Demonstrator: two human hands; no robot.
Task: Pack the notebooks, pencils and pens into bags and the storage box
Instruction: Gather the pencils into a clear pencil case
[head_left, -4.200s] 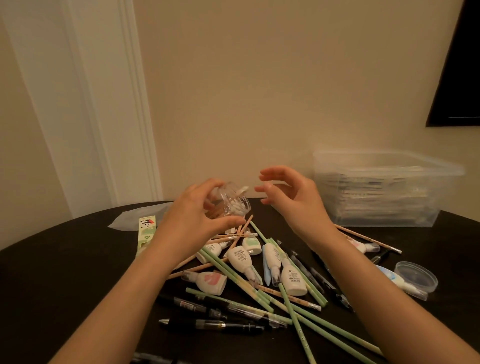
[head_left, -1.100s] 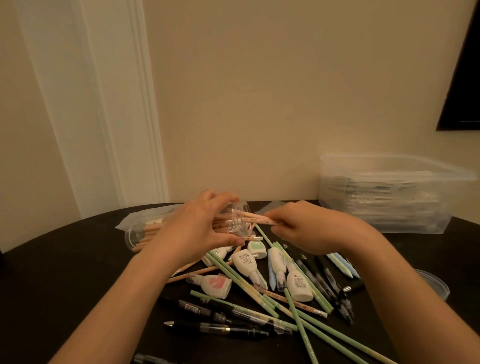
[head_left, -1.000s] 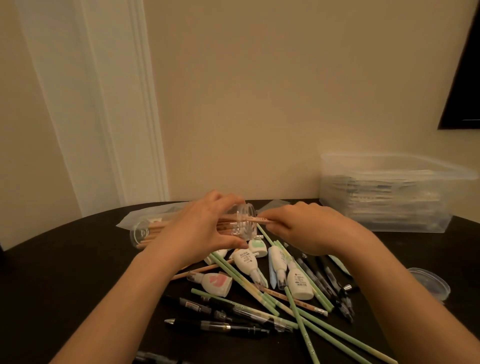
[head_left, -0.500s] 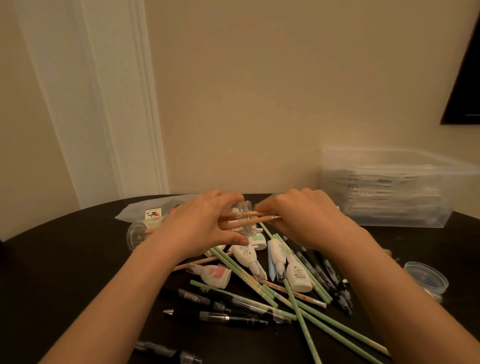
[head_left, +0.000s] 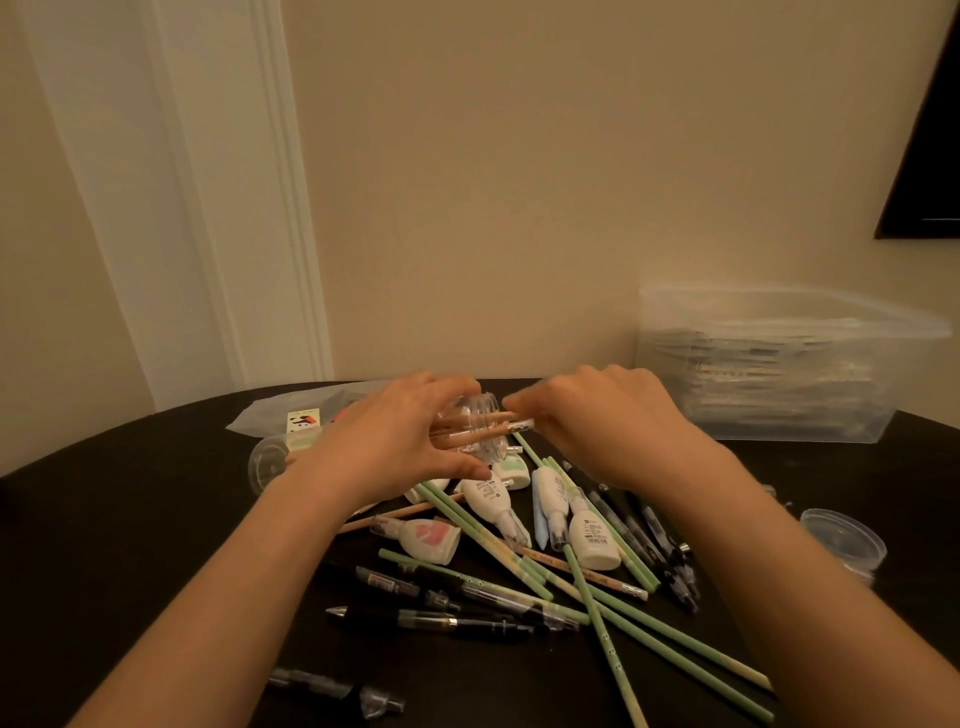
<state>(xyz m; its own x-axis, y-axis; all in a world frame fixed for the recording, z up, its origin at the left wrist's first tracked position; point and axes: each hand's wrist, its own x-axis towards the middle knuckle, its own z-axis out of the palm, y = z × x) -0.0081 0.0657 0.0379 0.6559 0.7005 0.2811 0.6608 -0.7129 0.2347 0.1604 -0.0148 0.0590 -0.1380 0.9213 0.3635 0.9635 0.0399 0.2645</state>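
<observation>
My left hand (head_left: 387, 449) grips a clear plastic tube (head_left: 480, 426) lying on its side, its mouth facing right. Several wooden pencils (head_left: 496, 432) stick out of that mouth. My right hand (head_left: 597, 426) pinches the pencils' ends at the mouth. The tube's closed end (head_left: 267, 462) shows left of my wrist. In front lie green pencils (head_left: 613, 618), black pens (head_left: 441, 621) and white correction-tape dispensers (head_left: 491, 499) in a loose heap. A clear storage box (head_left: 779, 410) stands at the back right.
A clear round lid (head_left: 844, 543) lies at the right on the dark round table (head_left: 104, 545). A plastic bag (head_left: 291, 415) with a printed pack lies behind my left hand. Another pen (head_left: 337, 691) lies near the front edge. Wall and door frame are behind.
My right hand has pushed the wooden pencils further into the tube's mouth. My left hand keeps its hold on the tube, which stays on its side.
</observation>
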